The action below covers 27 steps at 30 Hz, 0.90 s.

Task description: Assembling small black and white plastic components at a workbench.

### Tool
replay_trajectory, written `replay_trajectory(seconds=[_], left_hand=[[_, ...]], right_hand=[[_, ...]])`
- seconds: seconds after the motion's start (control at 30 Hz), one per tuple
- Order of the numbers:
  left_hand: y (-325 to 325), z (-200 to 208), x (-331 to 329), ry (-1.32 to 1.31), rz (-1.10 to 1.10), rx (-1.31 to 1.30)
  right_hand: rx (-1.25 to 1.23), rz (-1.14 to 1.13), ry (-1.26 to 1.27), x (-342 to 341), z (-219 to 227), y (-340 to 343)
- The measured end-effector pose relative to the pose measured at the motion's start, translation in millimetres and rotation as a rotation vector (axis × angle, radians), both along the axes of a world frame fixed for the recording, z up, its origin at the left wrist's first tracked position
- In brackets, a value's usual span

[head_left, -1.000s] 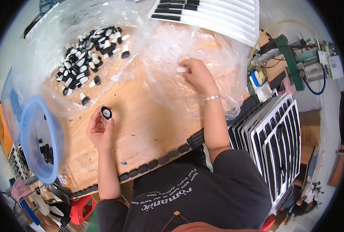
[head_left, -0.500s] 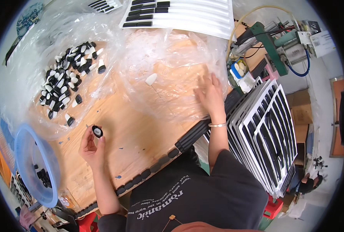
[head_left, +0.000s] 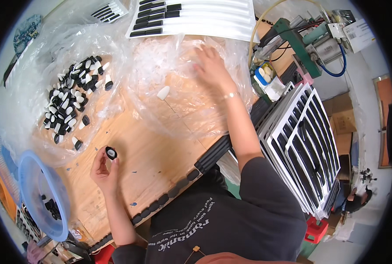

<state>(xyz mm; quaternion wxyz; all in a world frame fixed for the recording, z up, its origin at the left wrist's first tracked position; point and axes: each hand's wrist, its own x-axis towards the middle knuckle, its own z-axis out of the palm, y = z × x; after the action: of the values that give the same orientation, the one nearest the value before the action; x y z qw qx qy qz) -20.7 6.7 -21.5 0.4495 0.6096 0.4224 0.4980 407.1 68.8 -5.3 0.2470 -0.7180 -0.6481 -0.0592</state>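
Note:
Pinched between the fingers of my left hand [head_left: 103,174] is a small black oval cap [head_left: 111,153] with a pale centre, held above the wooden table. My right hand [head_left: 211,66], its fingers spread, reaches over a clear plastic bag [head_left: 187,105] and appears to hold nothing. To its left, small translucent pieces [head_left: 154,57] lie heaped in the bag. One white oval-ended piece [head_left: 163,93] lies apart, nearer to me. At the left, a pile of black-and-white capped pieces [head_left: 68,101] rests on another plastic sheet.
A blue basin [head_left: 63,207] with some black parts stands at the left table edge. White trays with black strips lie at the back [head_left: 204,22] and stand stacked at the right [head_left: 288,145]. A green press [head_left: 303,50] is far right. Black padding [head_left: 174,191] lines the front edge.
My right hand has moved away from me and leftward across the plastic bag toward the translucent pieces. My left hand keeps hold of the black cap in nearly the same place. The view has shifted slightly.

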Motion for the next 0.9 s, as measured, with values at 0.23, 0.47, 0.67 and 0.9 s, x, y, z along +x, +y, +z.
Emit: replay_trajectory(seconds=[0.23,0.47,0.67,0.9], left_hand=[[4,-2,-12,0.087,0.052,0.002],[2,-1,-3,0.048,0.034,-0.034],[3,-3,-3,0.133,0.019,-0.007],[3,1,-3,0.141,0.158,0.178]], right_hand=[[-0.465,-0.026,-0.031,-20,-32,8],[0.041,-0.043,0.304,6,-18,53],[0.096,-0.055,-0.038,42,-48,95],[0.11,-0.009,0.346,-44,27,50]])
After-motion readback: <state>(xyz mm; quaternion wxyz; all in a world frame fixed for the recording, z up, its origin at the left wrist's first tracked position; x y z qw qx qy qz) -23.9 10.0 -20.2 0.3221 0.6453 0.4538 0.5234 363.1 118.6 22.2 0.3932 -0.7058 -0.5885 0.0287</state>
